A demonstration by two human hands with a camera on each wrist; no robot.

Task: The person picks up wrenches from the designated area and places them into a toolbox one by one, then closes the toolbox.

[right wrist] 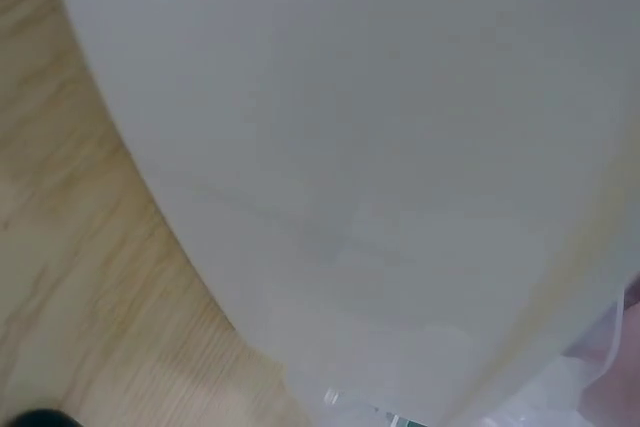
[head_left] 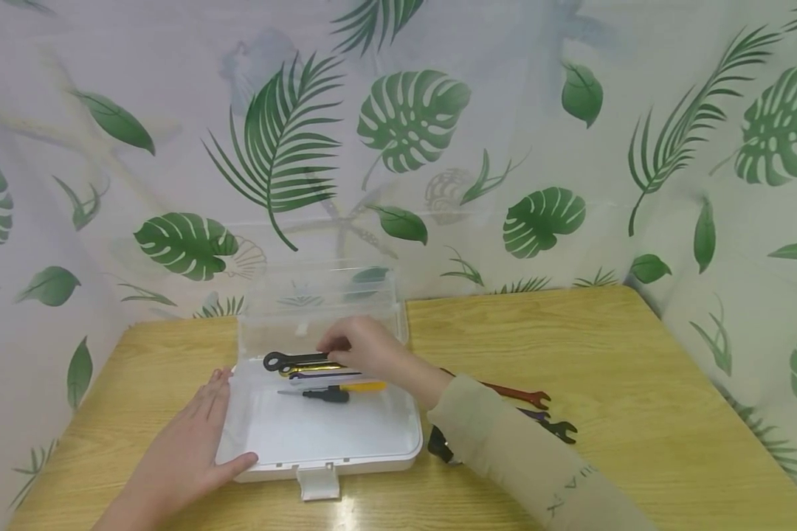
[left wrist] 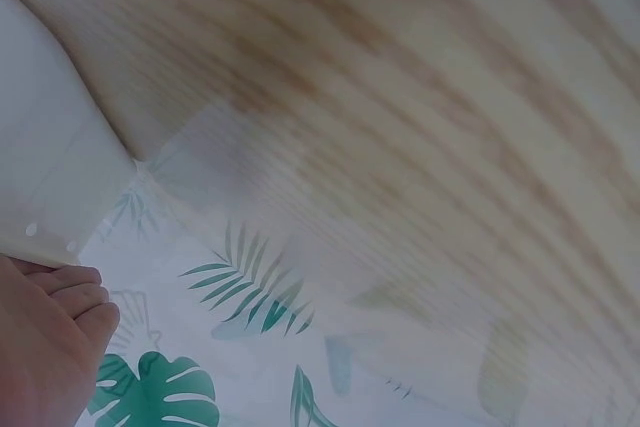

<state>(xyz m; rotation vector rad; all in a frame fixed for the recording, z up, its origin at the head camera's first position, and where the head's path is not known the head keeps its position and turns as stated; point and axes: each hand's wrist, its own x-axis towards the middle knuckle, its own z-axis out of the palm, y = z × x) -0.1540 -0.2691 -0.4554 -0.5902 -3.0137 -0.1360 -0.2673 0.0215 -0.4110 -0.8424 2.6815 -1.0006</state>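
Observation:
A white plastic toolbox (head_left: 319, 435) lies open, its clear lid tilted back. At the box's left side, my left hand (head_left: 192, 442) rests with fingers extended and the thumb on the front rim; the left wrist view shows its fingers (left wrist: 75, 297) against the white wall. Over the back of the box, my right hand (head_left: 370, 350) pinches a black wrench (head_left: 285, 361), whose ring end points left. Just in front are a gold wrench (head_left: 308, 369) and a dark purplish wrench (head_left: 312, 376). A small screwdriver with a black handle (head_left: 328, 396) and a yellow handle (head_left: 365, 386) lie nearer the front.
Right of the box on the wooden table (head_left: 637, 413) lie a red wrench (head_left: 518, 392), a purple wrench (head_left: 534, 414) and a black wrench (head_left: 561, 430). A black object (head_left: 440, 445) is partly hidden by the right sleeve. A leaf-print sheet (head_left: 478, 221) hangs behind.

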